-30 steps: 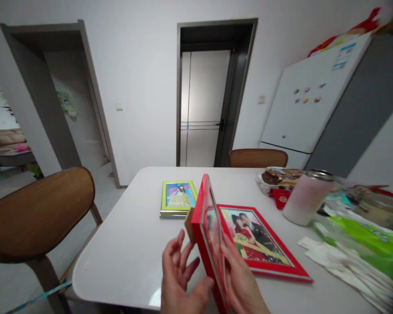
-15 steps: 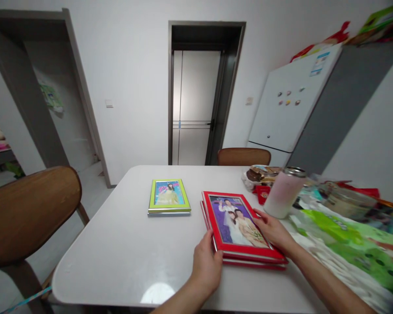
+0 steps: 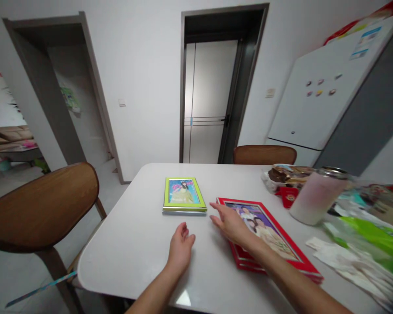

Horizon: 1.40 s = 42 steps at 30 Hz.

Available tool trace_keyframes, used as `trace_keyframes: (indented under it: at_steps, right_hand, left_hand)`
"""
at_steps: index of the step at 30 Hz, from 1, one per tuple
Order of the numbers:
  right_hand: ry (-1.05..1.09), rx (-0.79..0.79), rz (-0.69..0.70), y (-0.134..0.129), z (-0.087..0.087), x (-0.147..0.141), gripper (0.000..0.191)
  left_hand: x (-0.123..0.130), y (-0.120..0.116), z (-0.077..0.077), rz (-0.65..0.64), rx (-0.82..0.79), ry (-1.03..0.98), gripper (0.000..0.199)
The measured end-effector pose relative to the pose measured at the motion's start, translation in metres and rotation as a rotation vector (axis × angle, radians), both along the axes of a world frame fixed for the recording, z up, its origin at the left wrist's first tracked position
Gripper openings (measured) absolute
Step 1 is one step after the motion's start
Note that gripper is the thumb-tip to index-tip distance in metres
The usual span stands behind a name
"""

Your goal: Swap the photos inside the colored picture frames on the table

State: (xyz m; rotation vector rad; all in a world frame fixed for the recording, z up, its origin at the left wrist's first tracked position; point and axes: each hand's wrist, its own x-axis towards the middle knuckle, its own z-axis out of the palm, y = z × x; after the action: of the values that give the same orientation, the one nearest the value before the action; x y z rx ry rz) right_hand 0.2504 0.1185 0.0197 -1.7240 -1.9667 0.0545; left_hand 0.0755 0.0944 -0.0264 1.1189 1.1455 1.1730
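Observation:
Two red picture frames (image 3: 290, 237) lie stacked on the white table, the upper one showing a group photo with a bridal veil. Over their left part reaches my right hand (image 3: 231, 221), fingers spread and pointing left, holding nothing; my forearm hides some of the photo. A smaller yellow-green picture frame (image 3: 183, 195) lies farther back on the table, with a silvery edge beneath it. My left hand (image 3: 181, 244) hovers in front of it, apart from it, with its fingers loosely curled and nothing held.
To the right stand a pink-and-white tumbler (image 3: 319, 195), a red packet (image 3: 287, 196), a clear food tray (image 3: 281, 176), white gloves or cloth (image 3: 350, 261) and green plastic packaging (image 3: 373, 240). Wooden chairs (image 3: 49, 207) stand at the left side and the far side of the table (image 3: 134, 261).
Both hands have let go of the red picture frames and moved left toward the yellow-green one. The camera view has turned, shifting the scene to the right.

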Motion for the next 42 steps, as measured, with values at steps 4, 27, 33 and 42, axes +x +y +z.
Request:
trace_keyframes:
  at_steps: [4,27,33,42]
  right_hand:
    - [-0.076,0.02,0.109,0.04,-0.01,-0.063,0.051]
    - [1.392,-0.337,0.207,-0.112,0.03,-0.097,0.052]
    - [1.263,-0.557,0.115,-0.11,0.006,-0.072,0.054]
    - [0.409,-0.367,0.03,-0.093,-0.021,-0.054,0.04]
  left_hand:
    - [-0.029,0.01,0.001,0.095,-0.068,-0.108,0.04]
    - [-0.061,-0.095,0.051,-0.196,0.862,0.607,0.046]
    - [-0.051,-0.103,0.013,-0.402,0.968,0.936,0.043]
    - [-0.037,-0.104,0.0,-0.455,0.834,1.033,0.037]
